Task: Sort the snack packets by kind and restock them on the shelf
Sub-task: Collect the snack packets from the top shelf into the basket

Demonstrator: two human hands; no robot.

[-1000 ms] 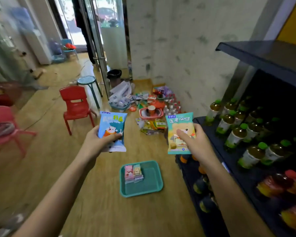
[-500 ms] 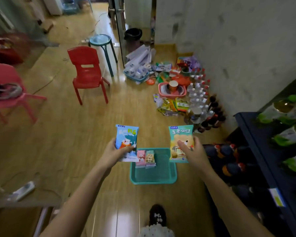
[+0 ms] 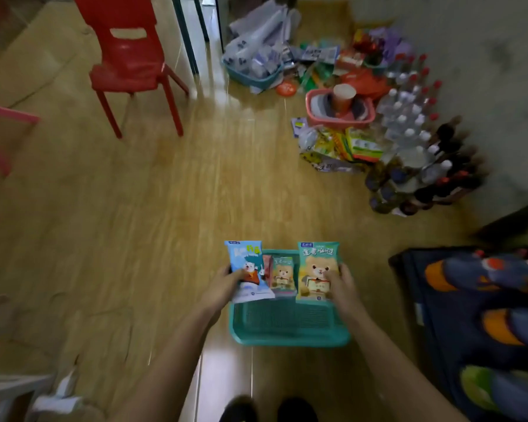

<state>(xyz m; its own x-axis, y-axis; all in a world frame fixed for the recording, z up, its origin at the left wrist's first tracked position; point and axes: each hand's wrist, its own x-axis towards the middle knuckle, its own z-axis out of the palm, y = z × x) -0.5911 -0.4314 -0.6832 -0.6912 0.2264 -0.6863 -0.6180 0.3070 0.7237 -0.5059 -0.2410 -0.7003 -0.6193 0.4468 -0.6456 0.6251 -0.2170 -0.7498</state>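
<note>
Over floor (image 3: 165, 208) and tray (image 3: 287, 338), a blue packet (image 3: 247, 263) is gripped by the left hand (image 3: 223, 289), a green packet (image 3: 314, 266) by the right hand (image 3: 343, 287); both are judged light, slippery, best pinched mid-edge.

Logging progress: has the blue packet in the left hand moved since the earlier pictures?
Yes. The blue packet has come down to the left rim of the teal tray, from clear of it.

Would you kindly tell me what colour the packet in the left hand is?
The packet is light blue, best seen in the head view.
</note>
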